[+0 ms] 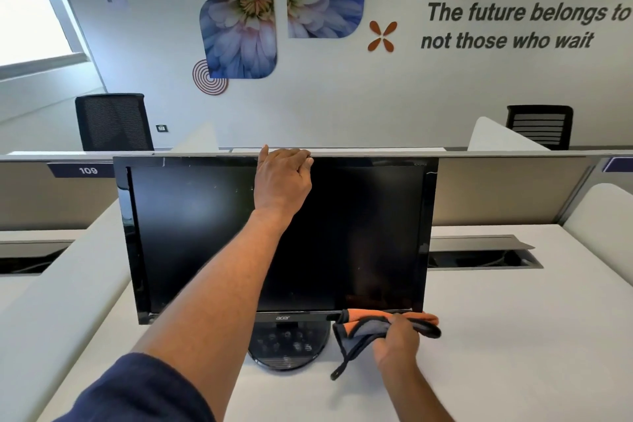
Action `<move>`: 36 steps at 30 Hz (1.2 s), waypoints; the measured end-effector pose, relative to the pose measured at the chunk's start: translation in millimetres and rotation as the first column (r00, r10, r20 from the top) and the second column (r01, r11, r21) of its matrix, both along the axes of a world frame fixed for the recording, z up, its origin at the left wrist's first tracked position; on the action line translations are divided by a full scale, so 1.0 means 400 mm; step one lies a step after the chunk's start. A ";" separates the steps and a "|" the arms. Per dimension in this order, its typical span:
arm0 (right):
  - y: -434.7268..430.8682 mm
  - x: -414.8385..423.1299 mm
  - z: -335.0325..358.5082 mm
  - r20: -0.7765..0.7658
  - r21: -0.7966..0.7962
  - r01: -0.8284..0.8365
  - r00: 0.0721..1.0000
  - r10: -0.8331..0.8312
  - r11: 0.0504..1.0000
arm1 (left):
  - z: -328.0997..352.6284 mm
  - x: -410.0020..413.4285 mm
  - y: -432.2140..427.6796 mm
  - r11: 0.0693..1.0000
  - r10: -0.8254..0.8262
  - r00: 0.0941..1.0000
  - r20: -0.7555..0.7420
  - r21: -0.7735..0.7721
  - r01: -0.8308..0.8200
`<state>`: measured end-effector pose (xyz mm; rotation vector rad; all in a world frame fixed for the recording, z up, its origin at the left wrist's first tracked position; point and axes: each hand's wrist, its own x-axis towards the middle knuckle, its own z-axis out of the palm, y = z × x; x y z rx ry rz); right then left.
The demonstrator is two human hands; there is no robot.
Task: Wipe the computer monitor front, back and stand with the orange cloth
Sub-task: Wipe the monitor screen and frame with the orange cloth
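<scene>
The black Acer monitor (205,233) stands upright on its round stand (287,348) on the white desk (513,336), its screen dark. The left hand (282,181) grips the middle of the monitor's top edge, fingers curled close together over the bezel. At the monitor's lower right corner, the right hand (397,344) holds the bunched orange cloth (364,320) in curled fingers against the bottom bezel. One grey flap hangs just beside the stand.

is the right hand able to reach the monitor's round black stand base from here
Probably yes: the right hand, gripping the orange cloth, sits right beside the round black stand base, and nothing stands between them.
</scene>
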<state>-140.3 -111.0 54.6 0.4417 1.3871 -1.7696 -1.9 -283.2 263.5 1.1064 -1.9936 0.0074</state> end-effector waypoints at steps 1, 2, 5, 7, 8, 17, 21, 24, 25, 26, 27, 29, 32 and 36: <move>-0.011 0.019 -0.007 -0.015 0.010 -0.020 1.000 0.020 1.000 | -0.002 -0.001 -0.001 1.000 0.001 1.000 -0.006 -0.002 -0.001; -0.021 0.046 -0.014 -0.020 -0.006 -0.041 0.999 0.040 0.999 | -0.003 -0.005 -0.003 1.000 0.000 1.000 -0.016 -0.005 0.000; -0.045 0.133 -0.031 0.006 -0.116 -0.119 0.993 0.120 0.986 | -0.006 -0.014 -0.003 1.000 -0.003 1.000 -0.023 -0.013 0.003; -0.059 0.159 -0.028 0.025 -0.136 -0.136 0.990 0.141 0.981 | -0.005 -0.013 0.000 1.000 -0.001 1.000 -0.022 -0.016 0.001; -0.060 0.160 -0.020 0.033 -0.124 -0.143 0.988 0.148 0.982 | -0.004 -0.011 0.001 1.000 -0.001 1.000 -0.020 -0.017 0.000; -0.012 -0.042 -0.012 -0.180 0.099 -0.040 0.982 0.057 0.994 | -0.005 -0.003 -0.002 1.000 0.000 1.000 -0.008 -0.012 0.000; 0.002 -0.053 -0.040 -0.441 0.266 0.027 0.892 0.097 0.963 | -0.007 0.001 -0.006 1.000 0.008 1.000 -0.008 -0.006 -0.008; 0.006 -0.034 -0.058 -0.661 0.363 0.104 0.729 0.177 0.926 | -0.008 -0.002 -0.004 1.000 0.011 1.000 0.006 -0.011 -0.010; 0.005 -0.035 -0.057 -0.710 0.374 0.132 0.677 0.192 0.918 | -0.008 -0.003 -0.003 1.000 0.012 1.000 0.010 -0.013 -0.011; 0.001 -0.037 -0.058 -0.739 0.393 0.147 0.638 0.217 0.908 | -0.008 -0.003 -0.004 1.000 0.013 1.000 0.011 -0.014 -0.013; -0.004 -0.041 -0.053 -0.755 0.410 0.151 0.609 0.243 0.899 | -0.009 -0.002 -0.005 1.000 0.016 1.000 0.011 -0.013 -0.015; -0.011 -0.047 -0.044 -0.803 0.404 0.163 0.535 0.263 0.900 | -0.009 0.000 -0.007 1.000 0.019 1.000 0.013 -0.013 -0.019; -0.031 -0.069 0.028 -0.903 0.261 0.171 0.391 0.178 0.950 | -0.009 -0.007 -0.004 1.000 0.017 1.000 0.013 -0.011 -0.017; -0.106 -0.115 0.219 -0.971 0.127 0.155 0.222 0.091 0.980 | -0.008 -0.016 -0.001 1.000 0.017 1.000 0.020 0.006 -0.017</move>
